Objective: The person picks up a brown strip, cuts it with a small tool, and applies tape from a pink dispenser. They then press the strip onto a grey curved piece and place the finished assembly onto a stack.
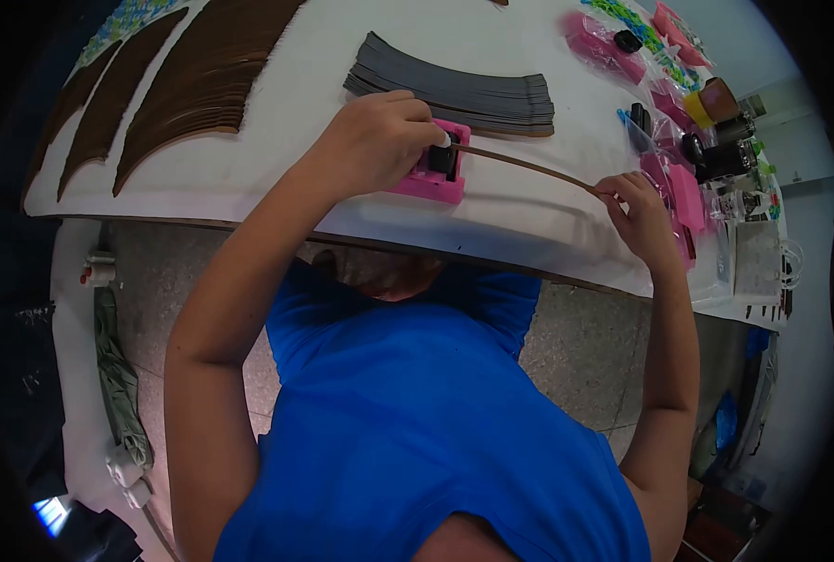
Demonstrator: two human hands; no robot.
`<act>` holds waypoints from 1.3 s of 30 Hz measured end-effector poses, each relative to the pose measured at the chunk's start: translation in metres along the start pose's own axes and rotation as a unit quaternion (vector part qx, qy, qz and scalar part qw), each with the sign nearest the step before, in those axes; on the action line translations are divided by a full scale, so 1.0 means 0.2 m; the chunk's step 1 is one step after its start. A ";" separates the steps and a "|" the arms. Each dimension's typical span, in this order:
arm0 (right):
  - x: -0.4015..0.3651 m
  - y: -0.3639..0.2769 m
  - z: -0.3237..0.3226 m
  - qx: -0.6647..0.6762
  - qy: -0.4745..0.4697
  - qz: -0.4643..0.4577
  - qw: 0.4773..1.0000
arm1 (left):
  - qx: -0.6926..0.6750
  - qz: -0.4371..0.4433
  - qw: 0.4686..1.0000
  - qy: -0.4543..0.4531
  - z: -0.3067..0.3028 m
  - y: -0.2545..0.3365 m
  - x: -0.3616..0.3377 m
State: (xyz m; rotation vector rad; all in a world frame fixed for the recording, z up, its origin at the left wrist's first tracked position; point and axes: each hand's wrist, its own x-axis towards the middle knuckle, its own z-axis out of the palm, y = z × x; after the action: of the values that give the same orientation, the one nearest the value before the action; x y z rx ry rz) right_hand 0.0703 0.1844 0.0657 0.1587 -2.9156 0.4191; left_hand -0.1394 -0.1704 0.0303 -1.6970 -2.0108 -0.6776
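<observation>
My left hand (386,140) is closed in a pinch over a pink holder (448,196) with a black block (442,161) in it. A small white piece (446,140) shows at its fingertips; its kind is too small to tell. From there a thin brown strip (529,166) runs to the right, slightly bowed, above the white tabletop. My right hand (637,211) pinches the strip's far end. Whether the left fingers also grip the strip is hidden. Just beyond the holder lies a stack of dark grey strips (454,89), fanned in a curve.
Brown strips (201,84) lie in fanned rows at the table's left. Pink boxes (686,197), dark jars (728,159) and plastic wrapping crowd the right side. The white table's (379,229) front edge runs close to my body.
</observation>
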 end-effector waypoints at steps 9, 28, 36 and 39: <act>-0.03 0.02 0.01 -0.020 0.009 0.019 1.000 | 0.004 0.008 1.000 -0.014 -0.01 0.00 0.02; 0.04 0.04 -0.40 -0.176 0.120 -0.031 0.977 | -0.070 -0.037 0.997 0.020 0.13 0.08 0.12; 0.28 0.02 -0.71 -0.247 0.161 -0.081 0.952 | -0.285 -0.246 0.923 -0.084 0.09 0.18 0.27; 0.30 0.10 -0.73 -0.214 0.146 -0.063 0.964 | -0.548 -0.268 0.786 -0.098 0.03 0.09 0.26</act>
State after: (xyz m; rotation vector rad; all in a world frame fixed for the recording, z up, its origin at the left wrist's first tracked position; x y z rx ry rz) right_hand 0.0346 0.2400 0.2094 0.1974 -2.6078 -0.1973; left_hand -0.1305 -0.1239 0.0589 -1.6816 -2.4478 -2.3102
